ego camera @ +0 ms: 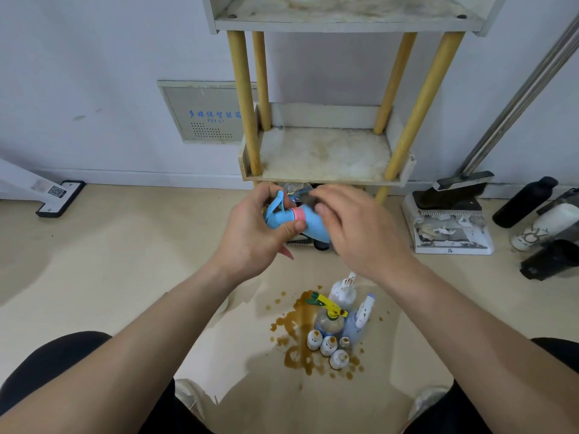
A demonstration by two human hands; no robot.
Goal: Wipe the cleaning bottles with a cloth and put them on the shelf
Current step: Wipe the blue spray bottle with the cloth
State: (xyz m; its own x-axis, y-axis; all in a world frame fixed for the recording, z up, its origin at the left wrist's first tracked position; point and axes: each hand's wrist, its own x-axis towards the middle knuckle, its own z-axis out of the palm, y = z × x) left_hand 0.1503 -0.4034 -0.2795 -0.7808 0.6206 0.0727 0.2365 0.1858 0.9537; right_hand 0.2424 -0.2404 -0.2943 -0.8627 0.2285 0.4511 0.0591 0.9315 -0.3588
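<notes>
The left hand (250,233) is clamped on a blue spray bottle (310,222), thumb pressed on its pink collar and fingers curled behind the trigger head. The bottle is held in the air, lying almost on its side, just in front of the lower shelf (326,155), whose board is stained and bare.

It looks like a small, light plastic bottle with a stiff neck and a smooth body that may give when squeezed, and may be slick if wet. The collar seems the surest hold, since it is narrow and firm and the trigger stops the hand from sliding; the trigger itself is best left alone.

Below, more bottles (338,327) stand close together on the floor in a brown spill (297,321), splashed and likely sticky.

The right hand (360,233) lies over the bottle's body, blurred; I cannot tell whether it grips, or whether a cloth is under it.
</notes>
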